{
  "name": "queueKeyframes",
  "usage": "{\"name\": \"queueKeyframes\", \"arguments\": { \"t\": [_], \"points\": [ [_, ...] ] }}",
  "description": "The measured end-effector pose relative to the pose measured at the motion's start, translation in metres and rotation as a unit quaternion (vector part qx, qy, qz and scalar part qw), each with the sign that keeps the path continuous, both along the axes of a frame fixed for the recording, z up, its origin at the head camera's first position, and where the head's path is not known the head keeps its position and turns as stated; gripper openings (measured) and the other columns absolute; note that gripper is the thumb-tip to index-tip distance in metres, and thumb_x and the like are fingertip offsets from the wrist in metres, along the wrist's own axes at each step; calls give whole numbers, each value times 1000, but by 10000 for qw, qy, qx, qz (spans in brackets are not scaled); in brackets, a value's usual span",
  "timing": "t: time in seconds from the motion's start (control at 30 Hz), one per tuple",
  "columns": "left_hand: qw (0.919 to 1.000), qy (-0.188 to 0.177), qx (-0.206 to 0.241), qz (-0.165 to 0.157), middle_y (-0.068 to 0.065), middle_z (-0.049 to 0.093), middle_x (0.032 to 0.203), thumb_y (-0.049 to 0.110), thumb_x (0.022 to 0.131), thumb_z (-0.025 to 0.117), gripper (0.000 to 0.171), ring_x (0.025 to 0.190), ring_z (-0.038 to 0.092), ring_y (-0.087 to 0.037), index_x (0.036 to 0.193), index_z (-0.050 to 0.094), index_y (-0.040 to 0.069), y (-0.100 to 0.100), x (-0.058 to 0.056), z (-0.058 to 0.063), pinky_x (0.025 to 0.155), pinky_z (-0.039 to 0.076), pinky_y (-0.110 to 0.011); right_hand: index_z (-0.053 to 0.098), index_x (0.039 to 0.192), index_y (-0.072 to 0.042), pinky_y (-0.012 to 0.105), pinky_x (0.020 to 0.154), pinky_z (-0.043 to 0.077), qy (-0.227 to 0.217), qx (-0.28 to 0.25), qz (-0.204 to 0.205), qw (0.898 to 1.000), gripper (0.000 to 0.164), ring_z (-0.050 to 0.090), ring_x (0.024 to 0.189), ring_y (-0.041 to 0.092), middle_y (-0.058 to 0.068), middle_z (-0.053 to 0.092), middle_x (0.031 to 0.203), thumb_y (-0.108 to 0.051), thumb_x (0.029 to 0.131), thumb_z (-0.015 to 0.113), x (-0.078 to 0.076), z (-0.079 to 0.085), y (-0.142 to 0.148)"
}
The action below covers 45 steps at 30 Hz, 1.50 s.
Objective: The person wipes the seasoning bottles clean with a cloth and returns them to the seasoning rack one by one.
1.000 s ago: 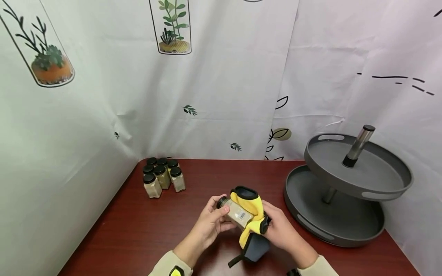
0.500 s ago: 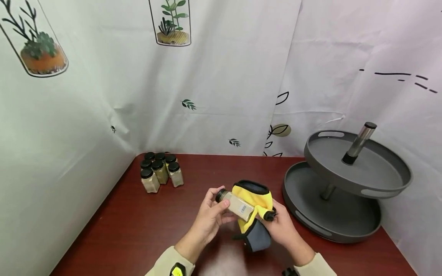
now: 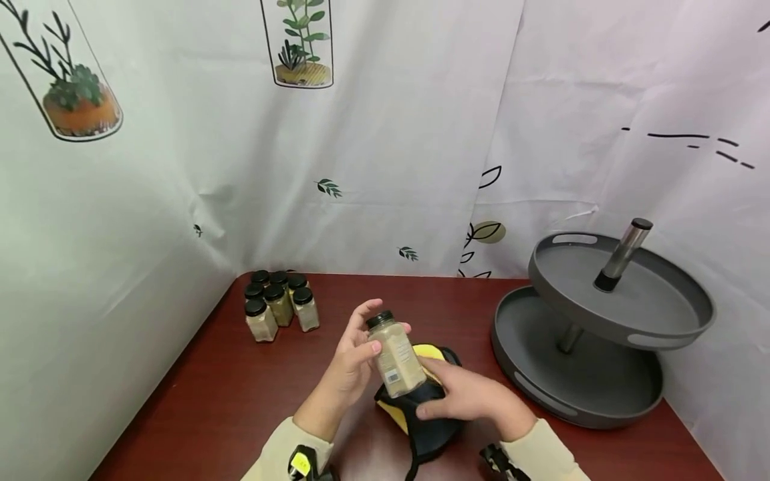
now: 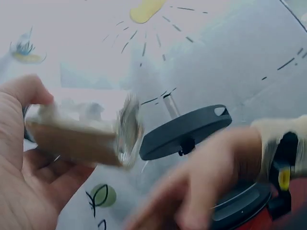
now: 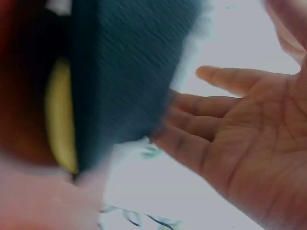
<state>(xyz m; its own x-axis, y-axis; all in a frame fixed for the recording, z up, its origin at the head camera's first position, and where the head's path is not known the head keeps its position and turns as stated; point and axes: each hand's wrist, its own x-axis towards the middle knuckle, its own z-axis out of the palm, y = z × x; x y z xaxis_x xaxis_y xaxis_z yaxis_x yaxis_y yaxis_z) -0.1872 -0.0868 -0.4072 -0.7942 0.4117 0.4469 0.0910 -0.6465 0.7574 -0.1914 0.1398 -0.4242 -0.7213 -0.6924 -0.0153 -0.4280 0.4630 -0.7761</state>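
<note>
My left hand holds a square spice jar with a black lid and pale tan contents. The jar is tilted, lid up, its barcode label facing me. In the left wrist view the jar is blurred, between the thumb and fingers. A yellow and dark grey cloth item with black edging is below the jar, partly hidden by it and my right hand. In the right wrist view my right hand has its fingers extended and thumb apart, fingertips at the blurred dark cloth; whether they touch is unclear.
Several black-lidded spice jars stand grouped at the table's back left corner. A grey two-tier round tray stand with a metal post occupies the right side. White printed curtain encloses the back and sides of the dark red table.
My left hand has raised the jar and turned it more upright. The cloth has dropped lower and shows more of its dark side. My right hand has loosened and shifted left.
</note>
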Motion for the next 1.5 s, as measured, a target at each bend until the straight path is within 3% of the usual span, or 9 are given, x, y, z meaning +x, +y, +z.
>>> {"name": "queueKeyframes", "arguments": {
  "t": [0.23, 0.37, 0.57, 0.7, 0.83, 0.93, 1.0, 1.3, 1.5],
  "points": [
    [9926, -36, 208, -1197, -16, 43, 127, 5, 83, 51, 68, 106, 55, -29, 142, 18, 13, 12, -5, -11, 84, 47, -36, 23, 145, -7, 46, 99, 35, -962, -2637, 1121, 9532, 54, 25, 132, 35, 15, 25, 147, -18, 97, 46, 0, 42, 5],
    [9849, -140, -34, -1724, -12, 34, 129, 8, 81, 54, 78, 103, 55, -24, 144, 10, 18, 26, -1, -18, 84, 47, -34, 37, 138, -4, 35, 94, 41, -311, -2520, 1087, 9611, 55, 42, 121, 26, 14, 42, 136, -15, 89, 60, -1, 37, 1],
    [9810, -315, -597, -1819, -13, 51, 117, 17, 86, 58, 80, 97, 58, -20, 145, 4, 21, 37, 5, -29, 80, 48, -31, 49, 124, -2, 34, 81, 49, 6, -2533, 33, 9674, 50, 56, 102, 23, 12, 57, 116, -7, 79, 72, 16, 22, 20],
    [9862, -344, -976, -1295, -21, 50, 124, 20, 95, 45, 63, 113, 49, -32, 145, 7, 19, 31, -3, -33, 93, 40, -41, 49, 122, -5, 30, 70, 52, 1247, -2519, -1488, 9481, 55, 59, 90, 19, 9, 59, 107, -4, 73, 76, 28, 19, 45],
    [9915, -490, -995, -674, -28, 44, 128, 13, 98, 32, 46, 117, 42, -45, 142, 20, 13, 10, -12, -38, 95, 37, -50, 53, 120, -12, 17, 70, 45, 2819, -1440, -3283, 8899, 62, 57, 87, 10, 0, 59, 104, -13, 65, 83, 35, 21, 81],
    [9950, -581, -783, -205, -22, 55, 111, 9, 98, 31, 36, 98, 56, -37, 133, 33, 5, -14, -18, -44, 83, 48, -43, 54, 119, -12, 27, 69, 45, 3496, -308, -4059, 8439, 64, 56, 85, 14, 1, 58, 102, -19, 63, 85, 37, 15, 110],
    [9948, -740, -683, 170, -13, 58, 98, 8, 98, 33, 29, 83, 59, -26, 126, 39, 3, -31, -22, -45, 72, 51, -35, 53, 119, -10, 38, 68, 45, 3531, 286, -4331, 8288, 64, 56, 84, 21, 7, 57, 101, -22, 64, 84, 40, 7, 128],
    [9581, -1694, -654, 2214, 0, 54, 73, 3, 95, 39, 14, 58, 51, -12, 97, 52, 8, -100, -33, -40, 53, 44, -24, 48, 124, -7, 38, 55, 40, 2400, 1320, -4535, 8482, 71, 52, 72, 23, 12, 56, 92, -48, 72, 73, 49, -22, 164],
    [9167, -1913, -197, 3502, 0, 45, 63, 1, 95, 40, 16, 50, 40, -10, 88, 52, 8, -130, -34, -35, 45, 35, -21, 46, 130, -15, 43, 57, 44, 2211, 1229, -4332, 8651, 69, 56, 84, 31, 18, 55, 110, -50, 75, 69, 51, -27, 174]
  ]
}}
